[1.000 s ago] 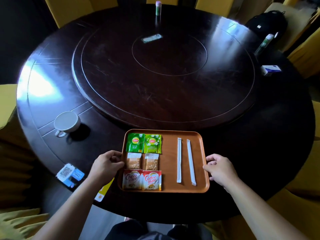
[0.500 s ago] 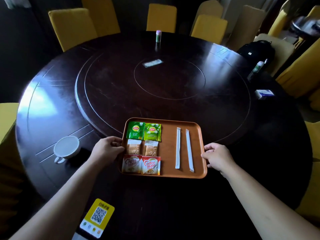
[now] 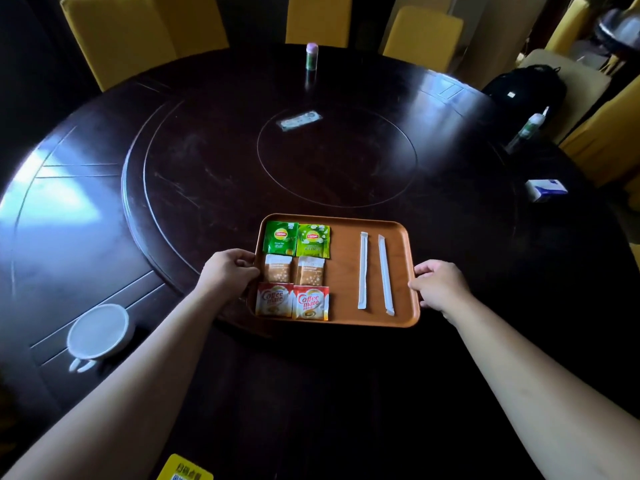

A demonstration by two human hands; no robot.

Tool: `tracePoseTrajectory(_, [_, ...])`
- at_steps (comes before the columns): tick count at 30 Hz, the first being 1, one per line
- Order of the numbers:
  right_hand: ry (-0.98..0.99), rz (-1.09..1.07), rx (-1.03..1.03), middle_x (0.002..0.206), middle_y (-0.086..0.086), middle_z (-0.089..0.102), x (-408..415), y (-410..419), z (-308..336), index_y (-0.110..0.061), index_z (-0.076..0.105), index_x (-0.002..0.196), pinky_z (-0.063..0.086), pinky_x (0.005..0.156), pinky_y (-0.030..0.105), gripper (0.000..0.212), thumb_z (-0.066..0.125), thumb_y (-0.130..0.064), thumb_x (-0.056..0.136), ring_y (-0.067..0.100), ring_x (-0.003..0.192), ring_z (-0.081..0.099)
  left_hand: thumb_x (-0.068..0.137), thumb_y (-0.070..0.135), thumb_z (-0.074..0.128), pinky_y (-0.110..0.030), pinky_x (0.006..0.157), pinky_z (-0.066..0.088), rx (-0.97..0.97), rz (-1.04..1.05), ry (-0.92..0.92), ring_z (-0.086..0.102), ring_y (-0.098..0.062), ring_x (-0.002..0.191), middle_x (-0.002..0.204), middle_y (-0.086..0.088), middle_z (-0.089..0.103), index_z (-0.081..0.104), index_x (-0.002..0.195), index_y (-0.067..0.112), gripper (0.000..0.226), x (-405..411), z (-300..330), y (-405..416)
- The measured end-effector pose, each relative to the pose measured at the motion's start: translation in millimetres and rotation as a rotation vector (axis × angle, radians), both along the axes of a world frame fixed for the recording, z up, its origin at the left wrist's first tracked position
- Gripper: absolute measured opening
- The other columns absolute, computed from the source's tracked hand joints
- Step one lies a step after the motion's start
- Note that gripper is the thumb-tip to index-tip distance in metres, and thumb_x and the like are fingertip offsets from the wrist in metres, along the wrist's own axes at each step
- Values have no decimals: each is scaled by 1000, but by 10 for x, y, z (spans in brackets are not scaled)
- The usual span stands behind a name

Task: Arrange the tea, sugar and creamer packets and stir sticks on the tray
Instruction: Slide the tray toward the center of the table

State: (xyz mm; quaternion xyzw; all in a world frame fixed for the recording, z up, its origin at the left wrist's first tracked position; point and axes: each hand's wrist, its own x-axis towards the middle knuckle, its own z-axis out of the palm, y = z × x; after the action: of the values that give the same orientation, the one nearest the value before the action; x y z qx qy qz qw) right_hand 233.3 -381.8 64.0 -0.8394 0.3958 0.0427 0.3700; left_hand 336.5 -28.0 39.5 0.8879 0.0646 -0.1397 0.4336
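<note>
While both hands clasp its short sides, the tray (image 3: pixel 349 322) sits on the dark round tabletop (image 3: pixel 207 188), its far part over the edge of the inset turntable ring. The left hand (image 3: pixel 230 273) has its grip closed on the left rim, fingers curled over the edge; the right hand (image 3: pixel 438 287) has its grip closed on the right rim in like manner.

Contents, as found: two green tea packets (image 3: pixel 296 239) side by side along the far edge of the left half; two tan sugar packets (image 3: pixel 294 270) directly below them; two red-and-white creamer packets (image 3: pixel 292 302) along the near edge. These form a tidy block of three rows and two columns. On the right half, two wrapped stir sticks (image 3: pixel 374 271) lie nearly parallel, running far to near, slightly apart and not touching the packets.

Assessment: arrangement appears complete; no task item is seen off the tray. The step in hand is judged to be positioning or presenting the loaded tray. Whether it is lifted clear or resting on the surface cannot be told.

Next move calls for keeping the tray level and moving it smoothly, since the loose packets and light sticks would slide at any tilt or jolt, then releasing both sides evenly.

A white cup (image 3: pixel 98 330) stands well to the left, clear of the tray.
</note>
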Motion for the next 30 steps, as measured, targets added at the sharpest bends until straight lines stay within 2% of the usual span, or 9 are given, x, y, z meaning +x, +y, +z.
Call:
tracePoseTrajectory(2, [14, -4, -2, 77, 0, 76, 135, -53, -66, -23, 71, 81, 66, 65, 44, 16, 73, -7, 80, 18, 63, 74, 73, 13, 76, -29, 59, 60, -2, 2, 18, 69, -12, 61, 73, 6, 73, 76, 96, 24, 25, 124, -78, -65])
tracePoseTrajectory(4, [31, -5, -9, 79, 1, 76, 252, -94, -145, -23, 71, 83, 66, 65, 44, 16, 73, -7, 80, 19, 63, 74, 72, 15, 76, -27, 63, 57, 20, -1, 12, 66, -10, 62, 72, 8, 72, 77, 97, 24, 26, 226, -154, -113])
tracePoseTrajectory(13, [80, -5, -48, 80, -2, 73, 504, -171, -462, -28, 68, 78, 66, 61, 40, 23, 73, -5, 78, 15, 60, 72, 71, 19, 75, -16, 52, 39, 97, -20, 15, 57, 4, 62, 67, 13, 67, 74, 90, 32, 22, 441, -408, -242])
tracePoseTrajectory(21, [105, 0, -67, 83, 0, 73, 523, -161, -563, -28, 65, 77, 66, 68, 44, 23, 72, -6, 80, 22, 71, 72, 71, 21, 80, -15, 54, 39, 86, -32, 36, 59, 3, 63, 70, 13, 68, 74, 89, 32, 22, 473, -512, -203])
tracePoseTrajectory(24, [113, 15, -69, 92, 3, 74, 515, -145, -552, -23, 70, 92, 65, 74, 45, 18, 71, -8, 83, 24, 80, 72, 73, 23, 80, -14, 54, 38, 99, -52, 19, 57, 4, 63, 70, 15, 66, 75, 93, 32, 22, 458, -510, -198])
tracePoseTrajectory(26, [132, 17, -57, 99, 6, 74, 507, -124, -541, -19, 70, 107, 64, 78, 47, 24, 72, -10, 85, 27, 85, 72, 74, 26, 80, -16, 54, 40, 109, -86, 28, 57, 4, 64, 72, 15, 66, 74, 95, 30, 22, 439, -482, -192])
tracePoseTrajectory(28, [156, 21, -54, 108, 8, 72, 497, -81, -510, -17, 67, 118, 64, 80, 46, 32, 74, -15, 87, 27, 91, 72, 74, 30, 81, -22, 58, 50, 92, -119, 74, 62, -1, 65, 76, 12, 68, 74, 95, 28, 22, 406, -442, -169])
tracePoseTrajectory(30, [171, 46, -76, 111, 8, 71, 474, -12, -459, -15, 64, 121, 61, 76, 41, 35, 74, -20, 88, 24, 90, 69, 75, 33, 82, -32, 65, 60, 45, -132, 127, 68, -10, 68, 82, 7, 72, 73, 96, 26, 24, 341, -403, -119])
